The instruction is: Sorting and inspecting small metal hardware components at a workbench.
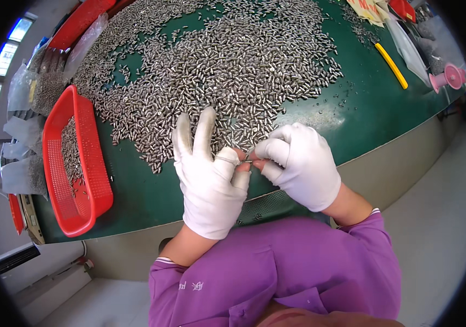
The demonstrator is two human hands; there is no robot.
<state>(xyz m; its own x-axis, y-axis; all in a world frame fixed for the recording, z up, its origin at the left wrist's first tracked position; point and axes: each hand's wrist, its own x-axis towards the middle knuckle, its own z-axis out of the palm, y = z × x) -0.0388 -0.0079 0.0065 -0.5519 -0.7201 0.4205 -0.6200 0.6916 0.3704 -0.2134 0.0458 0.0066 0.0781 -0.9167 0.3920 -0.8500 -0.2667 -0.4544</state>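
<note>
My hands wear white gloves with some fingertips bare, and they meet over the near edge of a green tabletop (314, 117). Between their bare fingertips is a small thin metal pin (247, 162). My left hand (205, 188) pinches it at one side, while two of its other fingers stretch forward toward the pile. At the opposite end, my right hand (306, 169) is closed in a pinch on the same pin. Just beyond the fingers spreads a large heap of small shiny metal pins (233, 65); their exact kind is too small to tell.
To the left stands a red plastic basket (99, 180) partly filled with metal pieces. Clear plastic bags of parts (28, 174) line the left edge. At the right lie a yellow-handled tool (391, 65) and a pink spool-shaped object (447, 77). A perforated dark tray (265, 206) sits below my hands.
</note>
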